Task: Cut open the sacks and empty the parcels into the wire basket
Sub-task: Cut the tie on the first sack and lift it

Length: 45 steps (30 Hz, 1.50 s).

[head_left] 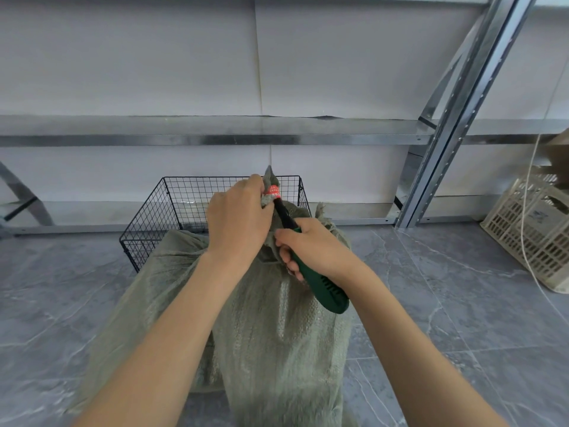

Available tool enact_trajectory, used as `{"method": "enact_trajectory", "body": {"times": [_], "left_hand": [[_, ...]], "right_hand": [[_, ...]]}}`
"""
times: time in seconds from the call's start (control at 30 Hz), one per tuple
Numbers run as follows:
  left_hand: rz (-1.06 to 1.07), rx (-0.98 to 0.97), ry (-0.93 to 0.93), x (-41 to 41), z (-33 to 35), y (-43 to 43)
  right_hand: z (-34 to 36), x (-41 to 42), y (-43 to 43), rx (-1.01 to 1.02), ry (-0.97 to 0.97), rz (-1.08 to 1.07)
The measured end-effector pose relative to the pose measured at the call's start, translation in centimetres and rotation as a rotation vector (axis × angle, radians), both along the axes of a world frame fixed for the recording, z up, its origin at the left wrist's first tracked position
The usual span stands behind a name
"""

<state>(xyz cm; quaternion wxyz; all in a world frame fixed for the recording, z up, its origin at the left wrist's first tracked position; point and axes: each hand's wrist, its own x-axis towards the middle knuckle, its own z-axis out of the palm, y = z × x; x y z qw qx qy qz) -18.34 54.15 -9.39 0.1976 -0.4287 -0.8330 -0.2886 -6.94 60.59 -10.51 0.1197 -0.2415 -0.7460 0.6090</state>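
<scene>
Grey floor tiles (462,303) fill the bottom of the frame, with a white wall and metal shelf rails (215,138) above. At the centre, a green sack (277,334) stands in front of a black wire basket (172,208). Left hand (238,223) squeezes the sack's tied neck, which has a red tie (273,191). Right hand (317,245) is wrapped tight around a green-handled cutter (323,286), its black blade touching the tie. On the right sits a cream plastic crate (535,235)
</scene>
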Motion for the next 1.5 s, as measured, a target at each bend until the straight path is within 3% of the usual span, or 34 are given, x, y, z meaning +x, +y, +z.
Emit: {"method": "enact_trajectory", "body": {"times": [0.57, 0.83, 1.1, 1.27, 1.5], "left_hand": [[-0.046, 0.07, 0.052, 0.0, -0.7, 0.4], [-0.098, 0.075, 0.061, -0.3, -1.0, 0.8], [-0.297, 0.12, -0.292, -0.9, -1.3, 1.2], [-0.346, 0.198, -0.411, -0.5, -1.4, 1.1], [-0.199, 0.34, -0.71, 0.7, -3.7, 0.9]], "right_hand": [[0.4, -0.2, 0.0, -0.042, 0.022, -0.043], [0.2, -0.4, 0.2, 0.105, 0.016, -0.046], [0.1, -0.1, -0.1, 0.1, 0.1, -0.078], [-0.2, -0.3, -0.5, 0.029, 0.165, -0.11], [2.5, -1.0, 0.0, -0.004, 0.413, -0.187]]}}
